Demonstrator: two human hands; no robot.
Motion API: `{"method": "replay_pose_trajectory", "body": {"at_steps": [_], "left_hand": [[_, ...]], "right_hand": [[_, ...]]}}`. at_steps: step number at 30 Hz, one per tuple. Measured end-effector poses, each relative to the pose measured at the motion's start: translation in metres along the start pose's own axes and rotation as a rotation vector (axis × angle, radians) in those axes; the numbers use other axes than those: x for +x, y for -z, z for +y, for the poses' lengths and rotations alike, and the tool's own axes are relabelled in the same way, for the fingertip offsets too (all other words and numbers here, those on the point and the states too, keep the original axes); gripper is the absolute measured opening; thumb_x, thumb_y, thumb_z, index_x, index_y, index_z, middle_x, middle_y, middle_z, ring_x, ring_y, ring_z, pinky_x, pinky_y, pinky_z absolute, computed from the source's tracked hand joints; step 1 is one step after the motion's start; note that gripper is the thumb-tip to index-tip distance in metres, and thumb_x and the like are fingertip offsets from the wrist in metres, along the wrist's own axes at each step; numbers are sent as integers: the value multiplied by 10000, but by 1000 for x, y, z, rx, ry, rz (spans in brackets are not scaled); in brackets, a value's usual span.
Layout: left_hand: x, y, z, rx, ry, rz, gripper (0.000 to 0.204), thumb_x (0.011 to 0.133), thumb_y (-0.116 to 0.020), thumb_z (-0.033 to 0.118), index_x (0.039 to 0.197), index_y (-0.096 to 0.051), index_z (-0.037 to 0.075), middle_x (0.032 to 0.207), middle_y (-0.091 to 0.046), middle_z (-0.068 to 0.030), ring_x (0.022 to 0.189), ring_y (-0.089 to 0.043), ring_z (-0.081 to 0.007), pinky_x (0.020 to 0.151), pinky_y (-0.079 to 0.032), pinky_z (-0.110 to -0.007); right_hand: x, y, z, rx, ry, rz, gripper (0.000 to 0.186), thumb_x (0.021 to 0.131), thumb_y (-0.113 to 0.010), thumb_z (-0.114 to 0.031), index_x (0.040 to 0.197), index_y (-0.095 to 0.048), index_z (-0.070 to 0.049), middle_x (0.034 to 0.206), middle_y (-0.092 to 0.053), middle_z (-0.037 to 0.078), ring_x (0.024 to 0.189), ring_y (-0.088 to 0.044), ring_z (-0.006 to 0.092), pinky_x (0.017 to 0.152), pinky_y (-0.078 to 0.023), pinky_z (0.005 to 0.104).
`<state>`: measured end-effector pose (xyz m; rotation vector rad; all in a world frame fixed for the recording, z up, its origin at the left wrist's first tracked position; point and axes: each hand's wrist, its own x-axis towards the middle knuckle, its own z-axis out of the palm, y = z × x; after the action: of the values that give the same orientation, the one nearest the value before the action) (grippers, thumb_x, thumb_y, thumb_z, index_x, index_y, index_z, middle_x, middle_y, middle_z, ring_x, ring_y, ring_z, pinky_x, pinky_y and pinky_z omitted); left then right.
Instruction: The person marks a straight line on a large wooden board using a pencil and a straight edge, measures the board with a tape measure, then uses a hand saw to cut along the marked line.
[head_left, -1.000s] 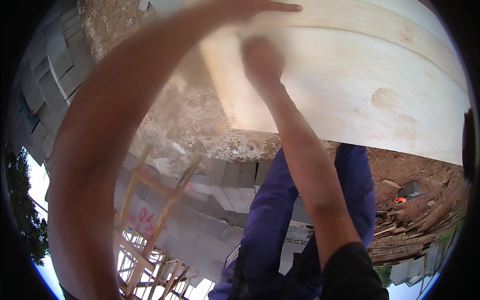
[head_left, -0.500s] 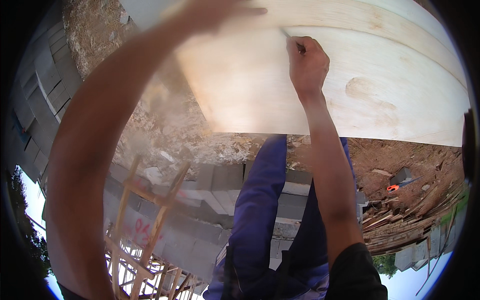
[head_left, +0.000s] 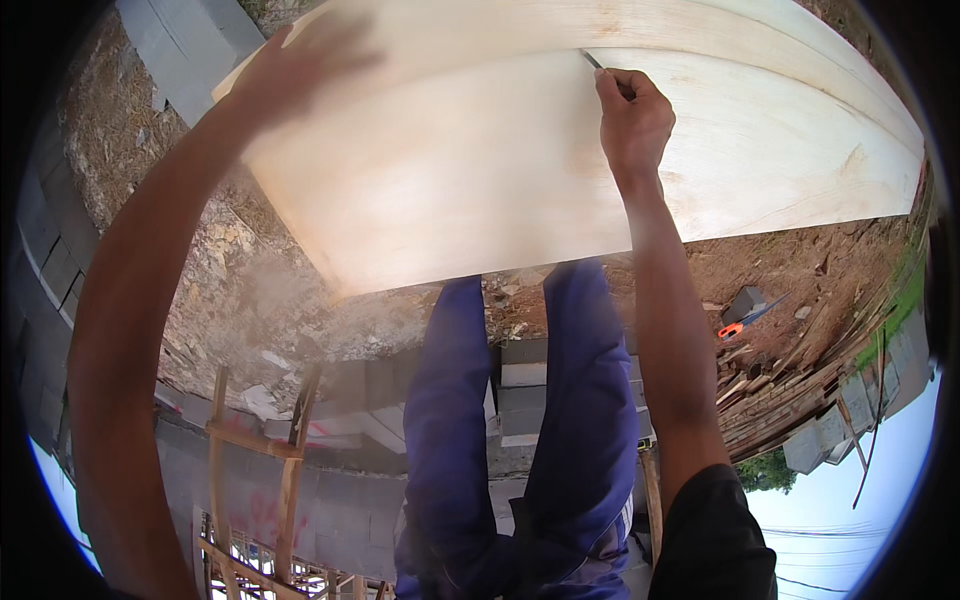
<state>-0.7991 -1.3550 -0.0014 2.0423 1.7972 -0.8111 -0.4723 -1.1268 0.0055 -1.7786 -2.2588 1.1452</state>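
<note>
A large pale plywood sheet [head_left: 430, 190] lies in front of me, with a long dark line or seam running across its upper part. My right hand [head_left: 637, 120] is closed around a thin dark pencil [head_left: 592, 59], whose far end meets that line. Over the sheet's far left part is my left hand [head_left: 305, 70], blurred, with its fingers stretched out and nothing seen in them. Whether its palm touches the wood cannot be made out.
A handsaw with an orange handle [head_left: 732, 330] lies on the dirt at right beside a grey block [head_left: 745, 302]. Stacked timber strips [head_left: 790, 400] are beyond it. Grey blocks [head_left: 195, 60] stand at far left, and a wooden frame [head_left: 290, 480] rises at lower left.
My left hand has moved left along the sheet. My right hand still grips the pencil at the line. The whole view has turned and shifted slightly, showing more of the sheet's left side.
</note>
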Motion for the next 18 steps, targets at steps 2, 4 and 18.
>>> {"method": "replay_pose_trajectory", "body": {"at_steps": [2,4,18], "left_hand": [[0,-1,0,-33,2,-43,1223,620,-942,268,1587,-223,477,1716,-71,104,1551,-217,-214,1249,-331,-481],[1,6,1,-57,-3,-61,1214,627,-937,264,1589,-225,471,1717,-73,95,1552,-212,-220,1245,-334,-480],[4,4,-3,-68,-33,-26,1209,627,-932,253,1586,-231,477,1718,-66,97,1551,-222,-218,1225,-360,-492]], "right_hand": [[12,21,0,-18,-67,-8,259,951,-686,-274,983,-755,-27,819,-732,102,721,-682,210,706,-535,352],[25,38,10,-50,-51,18,265,947,-690,-283,985,-755,-29,797,-728,96,703,-675,196,694,-534,349],[22,30,12,-62,-62,91,323,928,-662,-313,979,-734,-3,914,-765,145,809,-722,288,781,-558,391]]}}
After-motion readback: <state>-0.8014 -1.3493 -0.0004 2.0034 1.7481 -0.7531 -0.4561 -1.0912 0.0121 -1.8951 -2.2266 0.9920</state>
